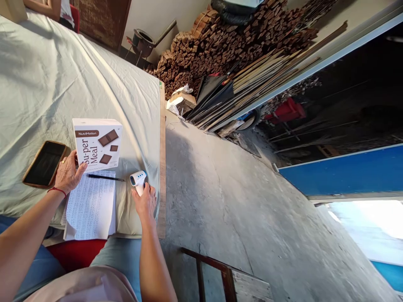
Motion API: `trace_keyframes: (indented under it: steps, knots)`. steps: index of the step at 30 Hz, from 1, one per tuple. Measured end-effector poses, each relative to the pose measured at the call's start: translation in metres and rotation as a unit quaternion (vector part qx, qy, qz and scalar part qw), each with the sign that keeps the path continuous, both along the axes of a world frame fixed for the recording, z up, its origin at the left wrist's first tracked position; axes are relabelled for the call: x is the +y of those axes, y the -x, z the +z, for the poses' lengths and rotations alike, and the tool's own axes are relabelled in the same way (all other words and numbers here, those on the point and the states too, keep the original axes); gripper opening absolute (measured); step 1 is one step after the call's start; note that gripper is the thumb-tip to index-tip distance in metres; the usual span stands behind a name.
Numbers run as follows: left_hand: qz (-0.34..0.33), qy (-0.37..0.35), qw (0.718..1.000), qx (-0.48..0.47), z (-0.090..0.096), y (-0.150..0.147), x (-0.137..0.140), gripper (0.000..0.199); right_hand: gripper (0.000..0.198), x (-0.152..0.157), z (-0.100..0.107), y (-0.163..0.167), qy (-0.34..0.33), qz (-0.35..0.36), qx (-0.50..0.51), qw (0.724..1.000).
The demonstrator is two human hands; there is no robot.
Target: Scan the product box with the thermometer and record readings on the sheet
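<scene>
A white box (96,144) printed "NutriMotion" and "Su-per Meal" stands upright on the cloth-covered table. My left hand (67,174) grips its lower left corner, with the thumb across the front and the other fingers along the side. My right hand (146,204) is wrapped around the handle of a white infrared thermometer (137,178) near the table's right edge. Between my hands, a black pen (105,177) rests on handwritten paper sheets (91,205) just below the box. Left of my left hand lies a phone (45,163) in a brown case, its screen dark.
A pale cloth (63,84) covers the table, whose wooden edge (162,167) shows at right. Beyond it are the concrete floor (204,201), stacked firewood (195,54) and a wooden chair or stool frame (220,272). Another person's arm (47,7) appears at top left.
</scene>
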State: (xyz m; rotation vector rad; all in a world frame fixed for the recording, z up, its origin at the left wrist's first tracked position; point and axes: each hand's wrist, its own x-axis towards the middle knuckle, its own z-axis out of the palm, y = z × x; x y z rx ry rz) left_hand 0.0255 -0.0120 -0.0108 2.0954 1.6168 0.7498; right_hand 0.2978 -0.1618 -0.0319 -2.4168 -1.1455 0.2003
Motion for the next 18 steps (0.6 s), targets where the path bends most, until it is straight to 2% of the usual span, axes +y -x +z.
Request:
trace_keyframes:
  steps: [2, 5, 7, 10, 13, 15, 18]
  knots:
    - [0.0, -0.006, 1.0, 0.004, -0.003, 0.001, 0.001, 0.077, 0.049, 0.002, 0.005, -0.003, 0.001, -0.001, 0.061, 0.998]
    - [-0.005, -0.011, 1.0, 0.013, -0.007, 0.003, 0.001, 0.078, 0.043, 0.005, 0.016, 0.008, -0.095, 0.02, 0.209, 0.973]
    - [-0.011, -0.014, 1.0, 0.021, -0.009, 0.004, 0.002, 0.078, 0.04, 0.007, 0.025, 0.025, -0.156, 0.057, 0.335, 0.927]
    - [-0.012, -0.022, 0.999, 0.028, -0.012, 0.005, 0.003, 0.078, 0.038, 0.013, 0.037, 0.056, -0.183, 0.107, 0.494, 0.844]
    - [-0.013, -0.027, 0.999, 0.031, -0.014, 0.006, 0.004, 0.077, 0.039, 0.023, 0.044, 0.082, -0.195, 0.136, 0.565, 0.79]
    - [-0.017, -0.03, 0.999, 0.029, -0.015, 0.006, 0.004, 0.076, 0.042, 0.032, 0.046, 0.092, -0.2, 0.14, 0.581, 0.776]
    - [-0.017, -0.032, 0.999, 0.028, -0.015, 0.006, 0.004, 0.074, 0.047, 0.042, 0.044, 0.099, -0.207, 0.129, 0.588, 0.771]
